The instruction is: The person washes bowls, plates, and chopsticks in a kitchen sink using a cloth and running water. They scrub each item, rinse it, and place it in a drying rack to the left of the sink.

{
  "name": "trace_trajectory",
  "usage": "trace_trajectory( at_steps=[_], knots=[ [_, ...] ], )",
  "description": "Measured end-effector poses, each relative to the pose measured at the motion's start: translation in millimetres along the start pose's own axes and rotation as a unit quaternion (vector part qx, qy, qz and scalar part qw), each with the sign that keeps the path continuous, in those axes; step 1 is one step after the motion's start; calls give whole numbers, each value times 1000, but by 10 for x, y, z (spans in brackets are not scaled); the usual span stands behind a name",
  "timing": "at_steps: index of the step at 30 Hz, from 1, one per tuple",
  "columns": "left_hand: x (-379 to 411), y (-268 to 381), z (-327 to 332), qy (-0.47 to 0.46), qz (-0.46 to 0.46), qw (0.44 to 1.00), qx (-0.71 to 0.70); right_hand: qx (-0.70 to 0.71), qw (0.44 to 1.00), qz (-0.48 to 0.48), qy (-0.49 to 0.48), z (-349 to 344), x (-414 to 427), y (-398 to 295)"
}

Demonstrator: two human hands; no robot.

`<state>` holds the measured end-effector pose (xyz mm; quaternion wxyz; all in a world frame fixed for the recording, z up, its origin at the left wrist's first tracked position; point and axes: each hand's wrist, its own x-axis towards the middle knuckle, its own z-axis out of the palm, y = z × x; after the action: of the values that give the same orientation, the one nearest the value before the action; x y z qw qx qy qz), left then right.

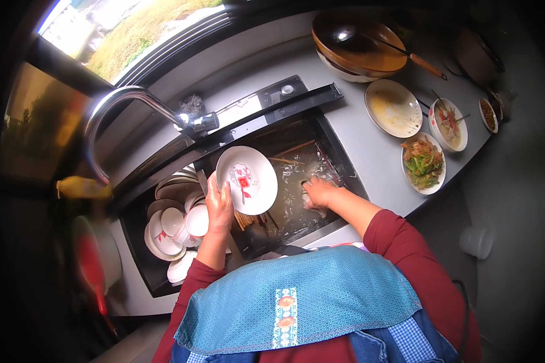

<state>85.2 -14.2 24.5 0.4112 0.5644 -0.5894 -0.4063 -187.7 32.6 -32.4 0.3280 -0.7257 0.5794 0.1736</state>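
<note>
My left hand (220, 208) grips the rim of a white dish (263, 181) with a red floral print, tilted above the divider of a double sink. In the right basin's cloudy water (286, 204), my right hand (319, 193) is partly under the surface, with a pale cloth-like thing at its fingers that I cannot make out clearly. Chopsticks (246, 221) lie in the same basin, under and beside the dish. The left basin holds a pile of white bowls (172, 221) and plates.
A chrome faucet (118, 93) arches over the left side. On the right counter stand a brown wok (359, 50), a soiled plate (393, 109), a dish of green vegetables (422, 163), a soup bowl (449, 127) and a small sauce dish (488, 115). A yellow bottle (84, 187) is at left.
</note>
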Motion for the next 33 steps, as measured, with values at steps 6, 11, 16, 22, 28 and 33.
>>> trace_trajectory(
  at_steps=[6,11,16,22,28,33],
  knots=[
    [-67,-86,-7,-5,-108,981,-162,-23,987,-10,-156,-22,95,-23],
    [-142,119,19,-22,-2,995,93,558,825,-90,3,-495,-242,-12],
    [-257,365,333,-51,67,989,120,701,692,-59,163,-147,130,-416],
    [-431,478,695,-103,90,988,71,626,724,50,286,42,368,-797],
    [-207,164,803,-100,-6,993,-63,773,582,-154,198,-244,-4,-1002],
    [-16,132,529,-61,-62,993,-73,633,744,-178,118,-262,-213,-852]
  ],
)
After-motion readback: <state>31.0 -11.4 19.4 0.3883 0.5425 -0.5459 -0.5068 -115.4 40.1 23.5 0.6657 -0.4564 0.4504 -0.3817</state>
